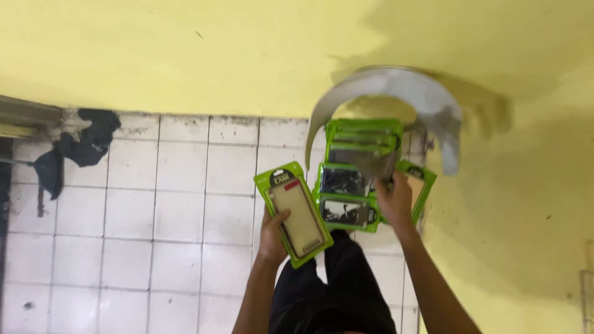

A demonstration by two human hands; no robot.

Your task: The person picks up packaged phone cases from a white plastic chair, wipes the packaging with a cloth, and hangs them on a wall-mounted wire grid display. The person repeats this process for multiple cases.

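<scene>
Head view shows the left hand (pixel 272 232) closed on a green phone-case pack (pixel 293 213), long axis tilted up-left, while the right hand (pixel 396 201) grips a fanned stack of packs (pixel 349 185) over the tiled floor (pixel 154 204), its fingers partly hidden behind them and a blurred grey strip (pixel 396 93) arching above.

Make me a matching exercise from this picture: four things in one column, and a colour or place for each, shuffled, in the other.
Things:
1. left hand
2. right hand
3. curved metal sheet
4. tiled floor

Descriptions:
A. grey, arched above the green packs
B. white squares with dark joints
C. holds a single green phone-case pack
D. grips the stack of green packs

Pairs: 1-C, 2-D, 3-A, 4-B
</scene>
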